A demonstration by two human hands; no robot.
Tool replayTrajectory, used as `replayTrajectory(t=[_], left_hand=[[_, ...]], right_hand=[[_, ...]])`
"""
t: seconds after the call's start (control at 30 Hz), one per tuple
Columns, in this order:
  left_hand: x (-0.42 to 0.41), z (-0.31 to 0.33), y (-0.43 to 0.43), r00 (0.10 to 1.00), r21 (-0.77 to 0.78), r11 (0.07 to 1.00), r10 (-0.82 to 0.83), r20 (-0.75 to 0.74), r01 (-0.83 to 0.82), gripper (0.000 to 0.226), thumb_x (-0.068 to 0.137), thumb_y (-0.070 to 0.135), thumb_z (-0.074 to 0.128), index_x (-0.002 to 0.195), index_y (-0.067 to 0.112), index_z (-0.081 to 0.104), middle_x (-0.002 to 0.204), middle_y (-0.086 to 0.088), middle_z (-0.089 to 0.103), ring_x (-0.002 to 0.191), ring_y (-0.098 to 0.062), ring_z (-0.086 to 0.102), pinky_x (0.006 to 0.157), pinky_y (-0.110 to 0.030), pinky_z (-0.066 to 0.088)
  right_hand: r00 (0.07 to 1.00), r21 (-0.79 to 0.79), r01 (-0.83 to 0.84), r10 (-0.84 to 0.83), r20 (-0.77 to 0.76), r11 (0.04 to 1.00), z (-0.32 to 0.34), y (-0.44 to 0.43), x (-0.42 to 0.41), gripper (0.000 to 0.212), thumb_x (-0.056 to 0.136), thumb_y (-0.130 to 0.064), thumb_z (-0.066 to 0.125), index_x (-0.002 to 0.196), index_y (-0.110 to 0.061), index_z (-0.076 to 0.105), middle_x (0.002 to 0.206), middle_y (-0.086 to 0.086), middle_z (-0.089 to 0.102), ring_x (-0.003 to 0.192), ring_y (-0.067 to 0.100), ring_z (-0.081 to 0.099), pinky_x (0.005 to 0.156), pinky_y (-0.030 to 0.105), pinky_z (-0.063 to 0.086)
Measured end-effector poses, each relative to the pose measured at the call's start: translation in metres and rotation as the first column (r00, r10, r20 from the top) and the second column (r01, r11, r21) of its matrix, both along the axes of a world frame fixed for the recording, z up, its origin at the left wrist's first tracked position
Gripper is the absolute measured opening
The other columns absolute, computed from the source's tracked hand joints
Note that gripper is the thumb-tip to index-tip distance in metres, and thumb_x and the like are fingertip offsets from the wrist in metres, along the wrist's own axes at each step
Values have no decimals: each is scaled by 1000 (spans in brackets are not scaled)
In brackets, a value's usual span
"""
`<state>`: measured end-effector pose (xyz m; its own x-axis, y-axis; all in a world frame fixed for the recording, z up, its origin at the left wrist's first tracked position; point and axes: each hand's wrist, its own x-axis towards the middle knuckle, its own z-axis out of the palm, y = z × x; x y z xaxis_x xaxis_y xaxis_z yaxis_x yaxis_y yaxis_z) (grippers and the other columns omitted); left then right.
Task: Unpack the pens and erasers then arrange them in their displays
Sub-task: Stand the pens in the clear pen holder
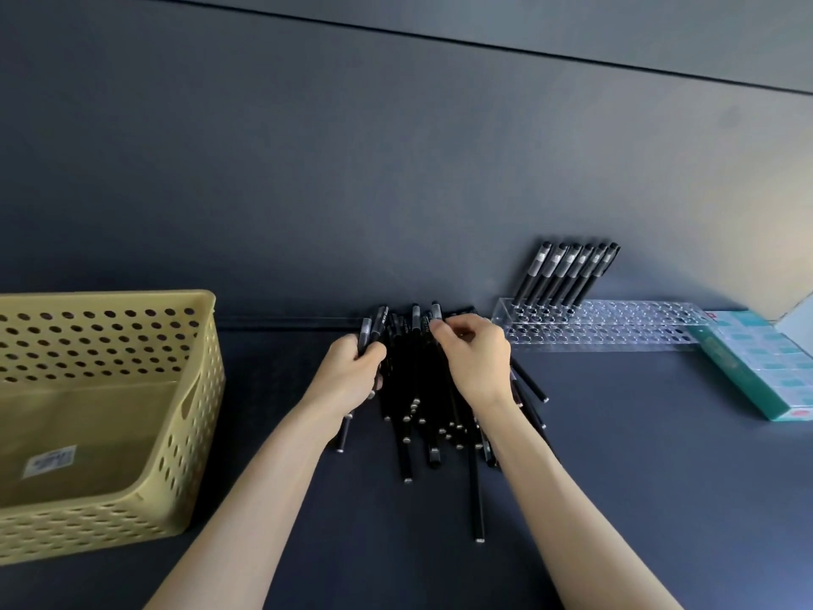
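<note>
Our heap of black pens with silver tips (422, 411) lies by the desk's (616, 477) back edge, midway along. We are mid-loading: six black pens (567, 275) stand in the clear acrylic holed rack (616, 328) toward the back right corner. With both forearms stretched forward, our left hand (352, 367) grips a bundle of pens (367, 334) and our right hand (475, 358) pinches a single pen (435, 314) by its cap. Next, we judge, comes lifting it clear and lowering it upright into a free hole.

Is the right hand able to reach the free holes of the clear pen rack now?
Probably yes. The rack lies just beside the right hand, nothing stands between them, and only its nearest end holds pens.
</note>
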<state>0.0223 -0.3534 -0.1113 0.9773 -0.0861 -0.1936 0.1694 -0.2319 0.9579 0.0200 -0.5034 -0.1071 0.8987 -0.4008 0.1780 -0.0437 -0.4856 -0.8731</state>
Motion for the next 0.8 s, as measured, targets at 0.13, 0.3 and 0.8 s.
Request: replayTrajectory(t=[0.13,0.3,0.8], left_hand=[[-11,10,-4,999,-232,973,-6,-47,-5,15,98,18,49,92,5,50,76,-2,47,45,-8,49,44,-21,44],[-32,29,-26,993,-408,906,-98,61,114,13,100,16,46,105,4,51,78,-2,59,49,-13,48,48,-24,43],[-73,35,-227,987,-384,911,-115,114,151,23,88,34,63,79,15,52,58,3,38,42,-10,23,38,-19,17]], right_hand=[[996,261,-76,84,-20,962,11,-7,-2,18,84,-30,67,84,-12,71,70,-7,66,64,5,58,63,12,43],[967,516,-252,232,104,819,34,-30,-16,10,84,-21,69,82,-13,65,69,-1,68,64,12,59,57,22,48],[920,360,-317,193,341,877,65,-228,-64,30,78,-14,75,100,-29,61,57,1,63,50,12,56,61,26,53]])
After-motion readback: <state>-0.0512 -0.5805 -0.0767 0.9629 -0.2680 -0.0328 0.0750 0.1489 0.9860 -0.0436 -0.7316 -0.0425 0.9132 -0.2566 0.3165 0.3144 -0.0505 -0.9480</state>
